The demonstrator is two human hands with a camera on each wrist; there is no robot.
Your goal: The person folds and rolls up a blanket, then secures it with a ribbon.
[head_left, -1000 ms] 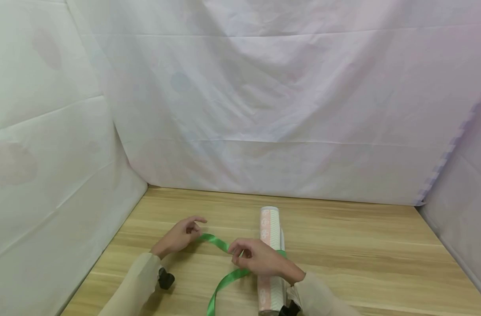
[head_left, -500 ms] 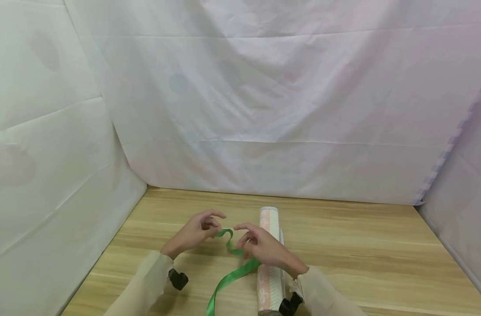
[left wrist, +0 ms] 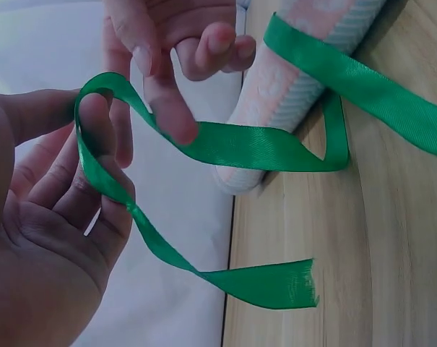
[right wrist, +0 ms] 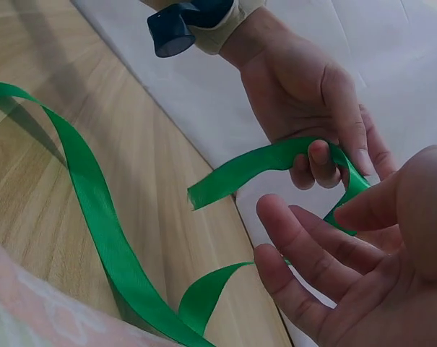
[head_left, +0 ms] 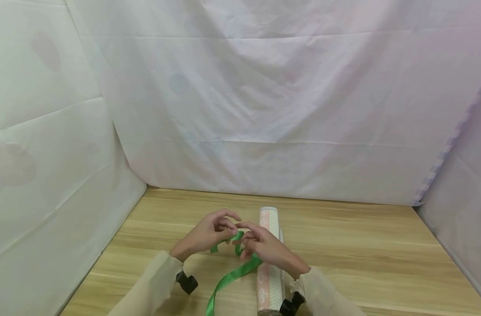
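Note:
In the head view, a green ribbon (head_left: 234,277) runs from the near table edge up to a pink-and-white patterned roll (head_left: 268,219). My left hand (head_left: 206,232) pinches the ribbon between thumb and finger, left of the roll. From that pinch, a short frayed tail (left wrist: 276,285) hangs loose in the left wrist view. My right hand (head_left: 265,248), above the roll, has its fingers loosely bent and spread. One of its fingers touches the ribbon close to the left fingertips. Where the ribbon passes around the roll is partly hidden by my right hand.
Under everything is a wood-grain table (head_left: 363,254). A pale curtain (head_left: 264,109) hangs behind it, with another pale sheet (head_left: 50,184) along the left. Black wrist cameras sit below both cuffs.
My left hand has moved right with the ribbon, up to the right hand. The ribbon between them has gone from stretched to slack and looped. The right hand's fingers have loosened; the roll stays put.

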